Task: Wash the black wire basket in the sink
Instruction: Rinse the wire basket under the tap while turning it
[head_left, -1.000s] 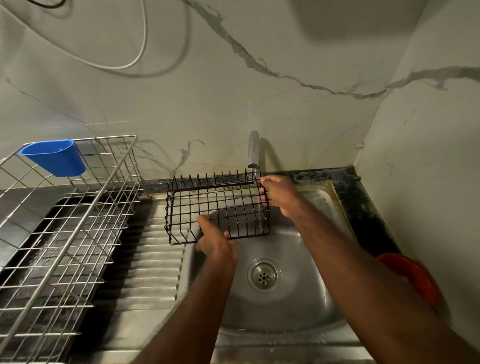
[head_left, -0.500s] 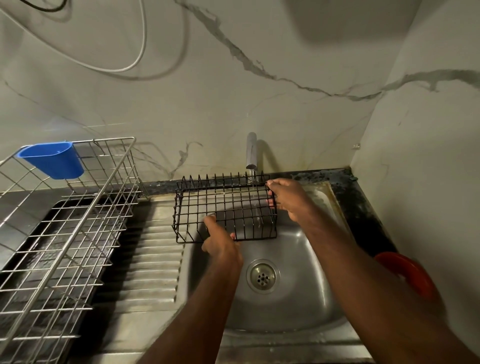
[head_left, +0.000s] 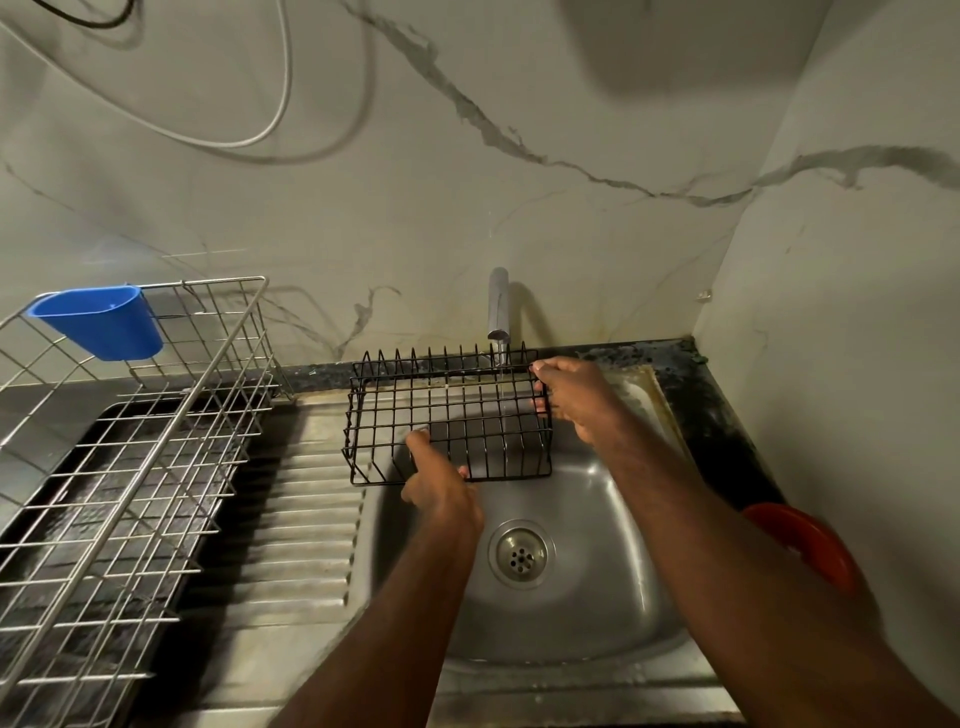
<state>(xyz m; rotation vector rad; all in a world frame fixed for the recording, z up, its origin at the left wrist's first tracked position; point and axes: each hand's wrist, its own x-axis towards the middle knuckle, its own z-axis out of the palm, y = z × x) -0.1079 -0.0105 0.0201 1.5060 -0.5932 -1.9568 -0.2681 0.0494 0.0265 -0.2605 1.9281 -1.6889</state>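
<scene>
The black wire basket (head_left: 457, 410) is held above the far left part of the steel sink (head_left: 613, 587), under the tap (head_left: 497, 306). A thin stream of water runs from the tap through the basket's right side. My left hand (head_left: 441, 483) grips the basket's near lower edge, thumb up against the wires. My right hand (head_left: 571, 395) holds the basket's right end, fingers curled round the wires.
A steel dish rack (head_left: 119, 467) with a blue plastic cup (head_left: 104, 322) hooked on it stands at the left, beside the ribbed drainboard (head_left: 306, 540). The sink drain (head_left: 521, 553) lies below the basket. A red object (head_left: 810, 540) sits at the right by the wall.
The basket and both hands have shifted slightly to the right, bringing the basket's right side under the tap's stream. Both grips stay the same.
</scene>
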